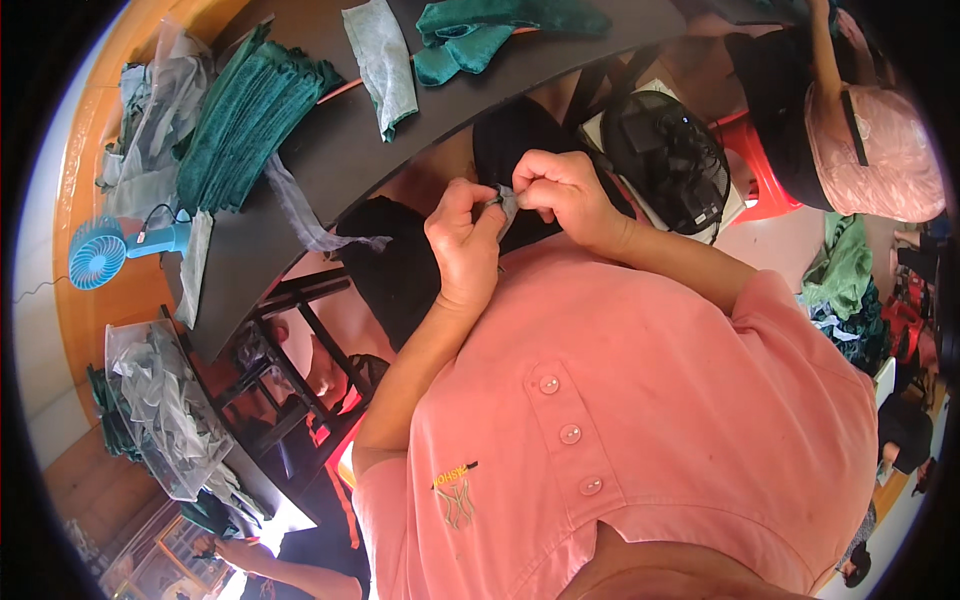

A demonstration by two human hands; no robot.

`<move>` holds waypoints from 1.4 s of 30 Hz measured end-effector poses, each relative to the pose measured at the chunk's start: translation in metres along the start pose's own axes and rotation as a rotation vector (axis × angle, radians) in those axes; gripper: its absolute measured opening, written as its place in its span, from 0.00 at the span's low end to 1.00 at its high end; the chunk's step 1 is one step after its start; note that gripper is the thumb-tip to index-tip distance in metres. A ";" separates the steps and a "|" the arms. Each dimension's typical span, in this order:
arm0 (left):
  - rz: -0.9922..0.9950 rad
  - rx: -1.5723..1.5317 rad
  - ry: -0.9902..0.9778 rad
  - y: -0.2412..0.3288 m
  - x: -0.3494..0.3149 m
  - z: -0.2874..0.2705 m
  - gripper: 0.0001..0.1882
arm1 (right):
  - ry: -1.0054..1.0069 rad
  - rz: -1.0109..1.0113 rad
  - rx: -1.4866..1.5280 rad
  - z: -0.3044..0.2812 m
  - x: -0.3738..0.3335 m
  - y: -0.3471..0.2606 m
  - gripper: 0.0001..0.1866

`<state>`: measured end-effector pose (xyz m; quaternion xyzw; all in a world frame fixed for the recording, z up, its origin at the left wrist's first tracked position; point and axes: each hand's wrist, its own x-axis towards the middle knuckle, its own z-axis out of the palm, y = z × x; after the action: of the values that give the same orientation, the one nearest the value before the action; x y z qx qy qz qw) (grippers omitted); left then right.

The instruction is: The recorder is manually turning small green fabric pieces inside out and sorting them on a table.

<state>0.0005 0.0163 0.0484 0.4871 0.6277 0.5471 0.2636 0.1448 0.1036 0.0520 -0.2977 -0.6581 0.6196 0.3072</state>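
Note:
Over my lap, both hands pinch a small grey fabric piece (508, 210). My left hand (465, 235) has its thumb and fingers closed on the near side of it. My right hand (568, 198) grips the other edge, fingertips pressed together. Most of the piece is hidden by the fingers. Beyond my hands, on the dark table (345, 165), lie a pale grey-backed strip (382, 65) and dark green velvet pieces (465, 52). A thick stack of green velvet strips (250, 125) stands further left, with a sheer strip (298, 208) hanging over the table edge.
A blue fan (98, 253) sits at the table's left end. Below it is a clear bin (165, 400) of grey scraps. To my right are a black mesh basket (668, 165), a red stool (755, 165) and a green cloth heap (845, 265). Other people are nearby on both sides.

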 end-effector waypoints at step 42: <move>-0.245 -0.263 -0.004 0.005 0.002 0.005 0.07 | -0.073 -0.305 -0.175 0.000 -0.012 -0.007 0.01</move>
<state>0.0055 0.0196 0.0521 0.3695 0.6047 0.5872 0.3910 0.1523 0.0943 0.0586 -0.1973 -0.7577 0.5165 0.3467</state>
